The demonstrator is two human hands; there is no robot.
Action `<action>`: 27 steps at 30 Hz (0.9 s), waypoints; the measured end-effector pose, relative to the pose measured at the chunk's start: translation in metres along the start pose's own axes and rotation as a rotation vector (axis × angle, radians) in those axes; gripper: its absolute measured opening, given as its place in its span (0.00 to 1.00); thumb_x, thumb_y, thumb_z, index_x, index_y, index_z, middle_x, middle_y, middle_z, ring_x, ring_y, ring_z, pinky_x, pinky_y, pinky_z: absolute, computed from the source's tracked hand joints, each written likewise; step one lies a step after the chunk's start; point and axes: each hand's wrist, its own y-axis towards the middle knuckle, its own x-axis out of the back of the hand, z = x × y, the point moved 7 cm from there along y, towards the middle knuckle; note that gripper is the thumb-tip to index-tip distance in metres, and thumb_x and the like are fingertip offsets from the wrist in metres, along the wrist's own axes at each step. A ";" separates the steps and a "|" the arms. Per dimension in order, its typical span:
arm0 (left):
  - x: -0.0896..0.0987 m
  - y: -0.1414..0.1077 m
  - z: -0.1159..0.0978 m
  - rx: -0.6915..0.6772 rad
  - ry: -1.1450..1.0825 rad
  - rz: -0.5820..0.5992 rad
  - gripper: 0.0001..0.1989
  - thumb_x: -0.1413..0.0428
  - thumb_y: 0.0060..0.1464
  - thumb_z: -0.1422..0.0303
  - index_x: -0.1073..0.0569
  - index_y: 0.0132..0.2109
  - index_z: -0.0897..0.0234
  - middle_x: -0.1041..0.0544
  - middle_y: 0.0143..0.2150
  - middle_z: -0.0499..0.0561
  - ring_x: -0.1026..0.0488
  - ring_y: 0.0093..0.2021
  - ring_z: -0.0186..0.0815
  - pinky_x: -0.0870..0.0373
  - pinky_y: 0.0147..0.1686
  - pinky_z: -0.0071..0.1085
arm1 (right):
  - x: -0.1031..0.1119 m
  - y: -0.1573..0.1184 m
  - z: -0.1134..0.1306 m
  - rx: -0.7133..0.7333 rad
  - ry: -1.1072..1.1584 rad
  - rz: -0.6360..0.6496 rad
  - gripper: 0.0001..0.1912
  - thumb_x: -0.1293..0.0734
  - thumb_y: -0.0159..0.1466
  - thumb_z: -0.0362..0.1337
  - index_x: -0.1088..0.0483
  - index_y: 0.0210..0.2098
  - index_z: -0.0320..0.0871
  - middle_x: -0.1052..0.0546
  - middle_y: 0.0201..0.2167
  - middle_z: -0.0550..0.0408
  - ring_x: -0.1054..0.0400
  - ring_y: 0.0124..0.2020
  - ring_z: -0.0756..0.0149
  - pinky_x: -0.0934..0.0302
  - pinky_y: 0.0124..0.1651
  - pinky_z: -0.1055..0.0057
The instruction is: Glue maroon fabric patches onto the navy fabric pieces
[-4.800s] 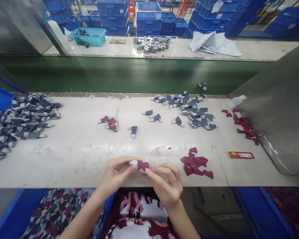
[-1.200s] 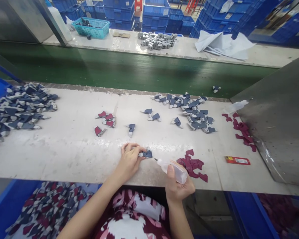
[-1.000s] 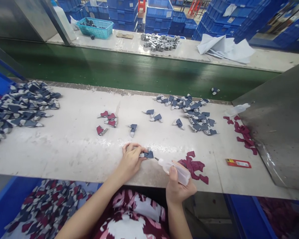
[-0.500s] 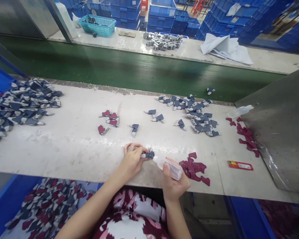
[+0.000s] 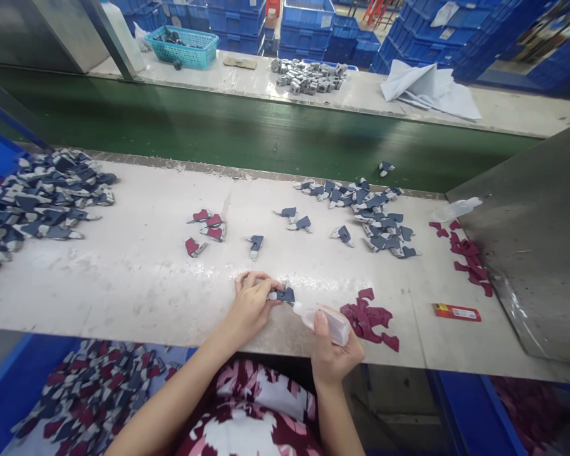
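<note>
A long, scuffed white workbench runs across in front of me in a factory room. My left hand is curled almost closed, its thumb and fingers pinching a small navy-and-white shaped piece just above the bench top. My right hand is closed around a translucent plastic squeeze bottle, and the bottle's thin nozzle points at that piece from right beside it.

Nearer to me than the piece, past the bench edge, a blue crate holds a jumble of maroon, navy and white pieces. To the right of the piece lie loose maroon cut shapes, with a flat red packet farther right. Behind the piece sit a few maroon-and-white pieces and a scattered pile of navy pieces. Well to its left is a large navy-and-white heap. Farther behind the piece, a green conveyor belt runs along the bench. Beyond the belt, a far bench holds grey parts and a teal plastic basket, with stacked blue crates behind them.
</note>
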 end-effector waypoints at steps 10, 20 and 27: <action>-0.001 -0.001 0.001 -0.012 -0.014 -0.016 0.10 0.46 0.61 0.78 0.29 0.47 0.60 0.19 0.45 0.52 0.29 0.54 0.45 0.47 0.59 0.49 | 0.013 -0.005 -0.003 -0.165 -0.035 -0.191 0.14 0.28 0.61 0.44 0.23 0.31 0.37 0.20 0.26 0.48 0.25 0.26 0.59 0.31 0.28 0.68; 0.002 -0.002 0.002 -0.071 0.027 -0.072 0.10 0.45 0.60 0.77 0.29 0.47 0.60 0.18 0.44 0.51 0.29 0.52 0.47 0.46 0.56 0.48 | -0.003 0.023 -0.013 -0.243 0.210 -0.025 0.20 0.26 0.58 0.45 0.32 0.44 0.42 0.21 0.42 0.45 0.23 0.45 0.51 0.29 0.51 0.50; 0.007 -0.003 0.000 -0.131 0.091 -0.135 0.08 0.45 0.61 0.74 0.27 0.46 0.58 0.20 0.44 0.52 0.29 0.52 0.47 0.43 0.53 0.45 | -0.049 0.055 -0.009 -0.235 0.004 0.240 0.25 0.27 0.59 0.43 0.29 0.55 0.45 0.22 0.53 0.44 0.26 0.53 0.54 0.32 0.56 0.54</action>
